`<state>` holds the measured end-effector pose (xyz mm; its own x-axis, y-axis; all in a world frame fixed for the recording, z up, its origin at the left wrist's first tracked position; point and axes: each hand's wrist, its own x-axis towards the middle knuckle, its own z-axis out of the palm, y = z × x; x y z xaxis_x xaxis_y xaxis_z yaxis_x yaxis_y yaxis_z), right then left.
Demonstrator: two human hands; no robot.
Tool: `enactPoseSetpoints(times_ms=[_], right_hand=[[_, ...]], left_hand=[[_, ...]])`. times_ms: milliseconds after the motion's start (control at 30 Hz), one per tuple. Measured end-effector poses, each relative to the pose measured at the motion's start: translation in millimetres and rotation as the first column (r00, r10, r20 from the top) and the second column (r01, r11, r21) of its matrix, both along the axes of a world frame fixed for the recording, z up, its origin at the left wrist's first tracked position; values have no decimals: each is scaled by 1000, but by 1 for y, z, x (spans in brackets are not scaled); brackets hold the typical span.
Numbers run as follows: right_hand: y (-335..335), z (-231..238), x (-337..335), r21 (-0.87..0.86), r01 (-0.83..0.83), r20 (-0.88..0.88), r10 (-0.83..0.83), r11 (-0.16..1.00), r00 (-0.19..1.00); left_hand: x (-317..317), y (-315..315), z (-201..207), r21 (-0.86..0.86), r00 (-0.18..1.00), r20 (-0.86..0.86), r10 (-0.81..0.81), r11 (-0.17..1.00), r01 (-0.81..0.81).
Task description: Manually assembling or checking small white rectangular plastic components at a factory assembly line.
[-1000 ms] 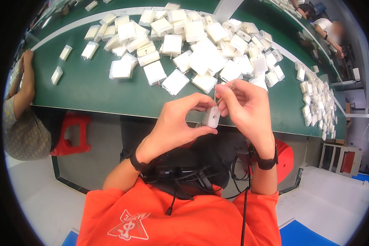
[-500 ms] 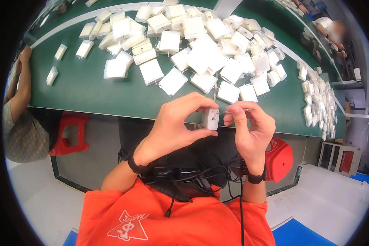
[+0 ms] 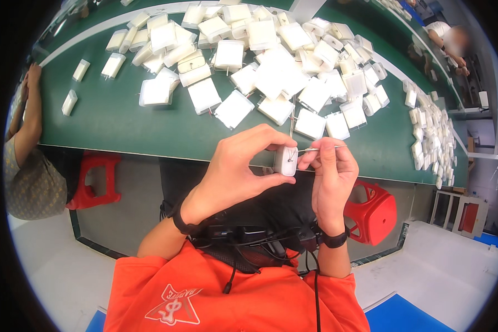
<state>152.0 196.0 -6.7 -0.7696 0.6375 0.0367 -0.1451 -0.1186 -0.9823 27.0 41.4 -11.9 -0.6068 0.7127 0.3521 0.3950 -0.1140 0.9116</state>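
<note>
My left hand (image 3: 229,163) is closed around a small white box-shaped piece (image 3: 289,164), thumb below and fingers above, at the front edge of the table. Its end face is turned up toward me and shows thin dark wires around a small dark spot. My right hand (image 3: 333,180) pinches a thin metal rod-like tool (image 3: 309,149). The tool lies almost level, its left end at the upper right side of the box-shaped piece. Whether its tip touches the wires is too small to tell. A long thin strand (image 3: 292,119) runs up from the piece toward the pile.
A large pile of similar white pieces (image 3: 227,53) covers the far middle of the green table (image 3: 122,124). Another pile (image 3: 429,135) lies at the right. Red stools (image 3: 373,213) stand below the table edge. One person's arm (image 3: 32,110) rests at the far left; another person (image 3: 451,47) works at upper right.
My right hand has moved slightly left, closer to the box-shaped piece, and its wrist has turned more upright. My left hand and the piece have barely shifted.
</note>
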Motion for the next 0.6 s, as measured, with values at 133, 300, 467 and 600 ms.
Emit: enactPoseSetpoints(times_ms=[133, 300, 467, 600], right_hand=[[2, 0, 2, -77, 1, 26, 1, 997, 1000], [4, 8, 0, -97, -59, 70, 66, 994, 995], [8, 10, 3, -250, -81, -6, 82, 965, 997], [9, 26, -1, -148, -137, -116, 120, 979, 986]], left_hand=[[0, 0, 1, -6, 1000, 20, -2, 1000, 2], [0, 0, -1, -1, 1000, 25, -10, 1000, 10], [0, 1, 2, -8, 1000, 18, -13, 1000, 13], [0, 0, 3, -20, 1000, 17, -2, 1000, 3]])
